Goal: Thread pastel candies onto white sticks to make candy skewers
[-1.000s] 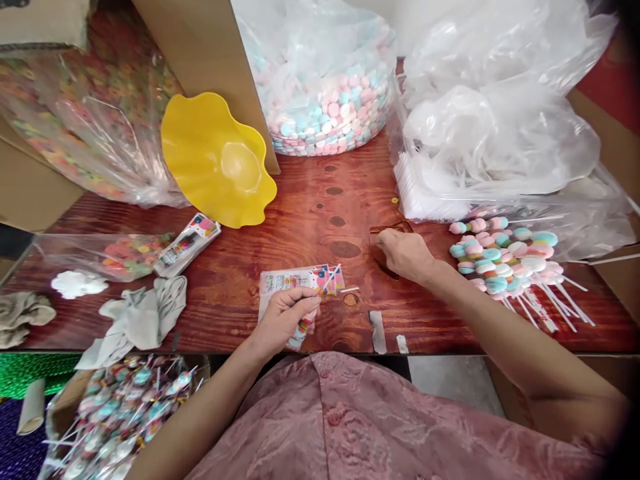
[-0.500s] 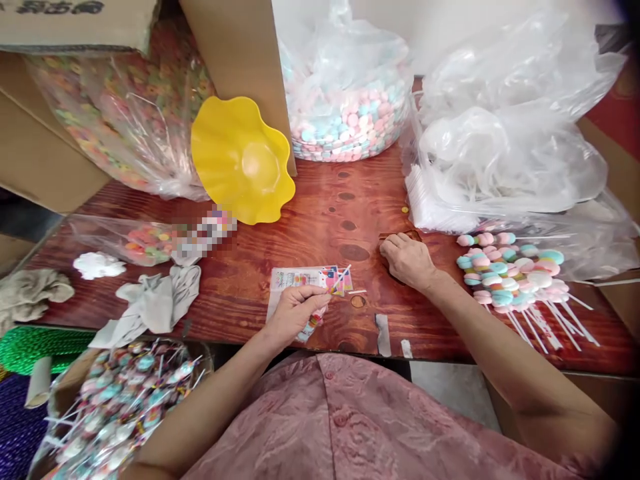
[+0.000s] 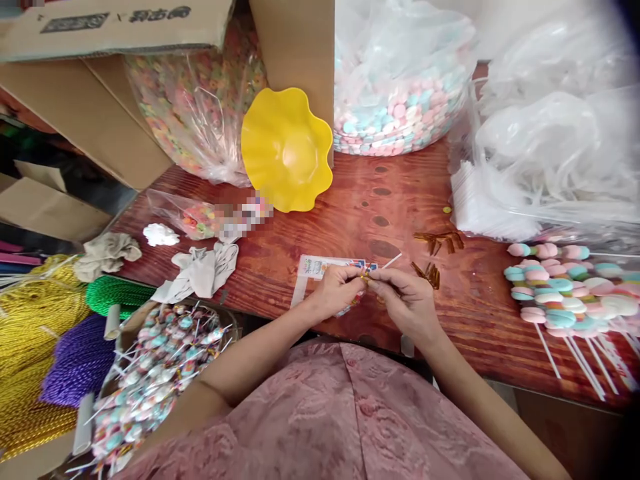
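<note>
My left hand (image 3: 337, 290) is closed around the neck of a wrapped candy stick, mostly hidden below the fingers. The candy's white stick (image 3: 393, 261) pokes out up and to the right. Close against it, my right hand (image 3: 407, 303) pinches a gold twist tie (image 3: 365, 273) at the neck of the wrapper. Under my left hand lie printed clear wrappers (image 3: 315, 267) on the table. Loose gold twist ties (image 3: 439, 241) rest just beyond my right hand.
Unwrapped marshmallow sticks (image 3: 565, 287) lie at the right, below a plastic-covered tray (image 3: 550, 167). A yellow wavy bowl (image 3: 287, 150) and a bag of marshmallows (image 3: 400, 120) stand at the back. Wrapped sticks (image 3: 160, 373) fill a box at lower left, near pale gloves (image 3: 205, 270).
My right hand has left the twist tie pile and come to my left hand, bringing a gold tie to the wrapper. The view has swung left.
</note>
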`<state>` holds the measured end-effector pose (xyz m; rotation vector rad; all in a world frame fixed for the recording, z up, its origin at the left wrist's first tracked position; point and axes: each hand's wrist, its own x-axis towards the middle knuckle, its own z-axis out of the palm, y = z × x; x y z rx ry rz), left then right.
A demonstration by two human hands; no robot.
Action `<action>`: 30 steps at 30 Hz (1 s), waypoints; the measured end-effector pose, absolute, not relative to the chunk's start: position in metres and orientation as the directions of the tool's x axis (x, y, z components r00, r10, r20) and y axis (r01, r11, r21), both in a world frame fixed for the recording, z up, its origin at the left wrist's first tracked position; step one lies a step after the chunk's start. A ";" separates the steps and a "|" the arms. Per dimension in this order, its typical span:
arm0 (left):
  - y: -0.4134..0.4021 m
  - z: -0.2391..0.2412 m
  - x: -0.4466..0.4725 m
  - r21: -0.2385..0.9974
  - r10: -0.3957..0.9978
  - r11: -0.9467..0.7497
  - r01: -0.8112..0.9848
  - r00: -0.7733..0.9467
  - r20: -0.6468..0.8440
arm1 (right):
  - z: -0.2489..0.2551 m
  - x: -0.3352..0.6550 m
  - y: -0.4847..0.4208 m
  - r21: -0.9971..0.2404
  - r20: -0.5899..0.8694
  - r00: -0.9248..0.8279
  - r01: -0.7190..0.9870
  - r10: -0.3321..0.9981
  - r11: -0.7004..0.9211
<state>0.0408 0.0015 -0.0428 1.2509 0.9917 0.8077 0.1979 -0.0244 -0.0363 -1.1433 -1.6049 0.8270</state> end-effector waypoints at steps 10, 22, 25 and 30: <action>-0.008 -0.033 0.027 0.993 0.899 0.020 0.114 0.433 -0.068 | -0.054 0.210 -0.026 -0.918 0.216 -0.183 0.297 0.959 0.263; -0.011 -0.038 0.029 0.965 0.906 0.253 -0.066 0.366 -0.212 | -0.045 0.221 -0.026 -0.932 0.229 -0.163 0.249 0.960 0.265; -0.009 -0.040 0.033 0.969 0.912 0.245 -0.043 0.349 -0.215 | -0.043 0.247 -0.026 -0.903 0.304 0.155 0.361 0.940 0.232; -0.005 -0.044 0.042 0.948 0.899 0.304 -0.097 0.359 -0.252 | -0.035 0.285 -0.025 -0.552 0.440 0.189 0.828 0.878 0.098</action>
